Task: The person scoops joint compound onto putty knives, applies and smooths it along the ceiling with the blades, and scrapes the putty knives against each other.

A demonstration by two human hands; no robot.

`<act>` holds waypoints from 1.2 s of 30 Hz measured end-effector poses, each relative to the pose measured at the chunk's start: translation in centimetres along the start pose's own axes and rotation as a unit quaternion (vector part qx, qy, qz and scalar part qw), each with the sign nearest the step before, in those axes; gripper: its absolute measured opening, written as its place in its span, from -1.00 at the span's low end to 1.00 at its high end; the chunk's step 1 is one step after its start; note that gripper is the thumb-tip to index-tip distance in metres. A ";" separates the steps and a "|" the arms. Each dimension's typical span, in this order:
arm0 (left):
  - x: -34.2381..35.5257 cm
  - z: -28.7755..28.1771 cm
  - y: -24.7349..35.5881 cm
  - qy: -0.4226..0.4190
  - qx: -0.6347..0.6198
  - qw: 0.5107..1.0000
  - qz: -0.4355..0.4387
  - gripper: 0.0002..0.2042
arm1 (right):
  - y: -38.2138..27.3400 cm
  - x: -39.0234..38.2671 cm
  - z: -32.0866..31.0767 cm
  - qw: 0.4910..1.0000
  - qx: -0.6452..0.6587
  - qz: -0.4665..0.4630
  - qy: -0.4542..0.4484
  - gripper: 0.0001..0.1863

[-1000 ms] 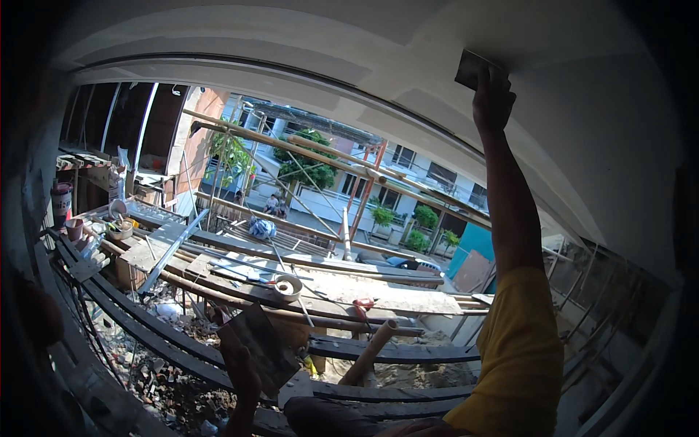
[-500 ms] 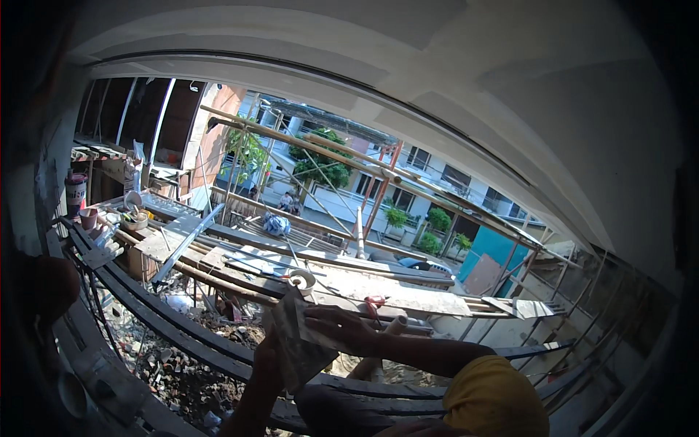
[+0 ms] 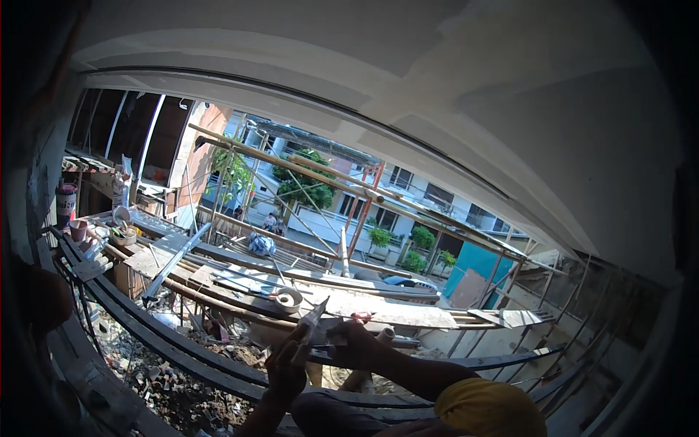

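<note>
Between my two hands, in front of me, is a flat greyish sheet-like piece [image 3: 314,325]. It is seen nearly edge-on with a pointed corner up, and its kind cannot be told in the shade. My left hand [image 3: 288,370] grips its near left side, with the fingers pointing up along it. My right hand [image 3: 356,345] is closed at its right side, the fingers bent toward the piece. A yellow sleeve [image 3: 491,408] covers my right upper arm. Just beyond the hands a round whitish tub [image 3: 289,300] stands on the planks, and a red tool [image 3: 362,317] lies to its right.
Scaffold planks [image 3: 364,297] run across in front, with bamboo poles [image 3: 291,162] above. Broken rubble [image 3: 167,379] lies below on the left. A paint bucket [image 3: 66,204] and a bowl of tools [image 3: 124,236] stand at far left. A pale ceiling [image 3: 349,44] slopes overhead.
The sheet-like piece has turned from showing its broad face to nearly edge-on. My right hand has drawn from its flat face to its right side. The view has shifted slightly.
</note>
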State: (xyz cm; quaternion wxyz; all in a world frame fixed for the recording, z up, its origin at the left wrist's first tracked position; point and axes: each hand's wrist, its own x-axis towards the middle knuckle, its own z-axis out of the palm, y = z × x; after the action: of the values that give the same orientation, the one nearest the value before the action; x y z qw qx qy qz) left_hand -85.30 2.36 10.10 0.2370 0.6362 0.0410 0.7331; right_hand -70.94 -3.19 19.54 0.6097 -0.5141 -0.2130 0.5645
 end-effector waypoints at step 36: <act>-1.2 1.2 -1.4 -0.057 0.017 0.996 -0.073 -0.69 | -33.5 -41.6 21.8 -0.458 -0.213 -0.672 0.541 -0.33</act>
State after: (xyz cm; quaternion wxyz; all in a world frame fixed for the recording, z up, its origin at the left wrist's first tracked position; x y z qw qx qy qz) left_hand -83.63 2.81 8.78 0.2807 0.6760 0.0862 0.6759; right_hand -84.84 -26.99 70.27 -0.1054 0.0565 0.0386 0.9921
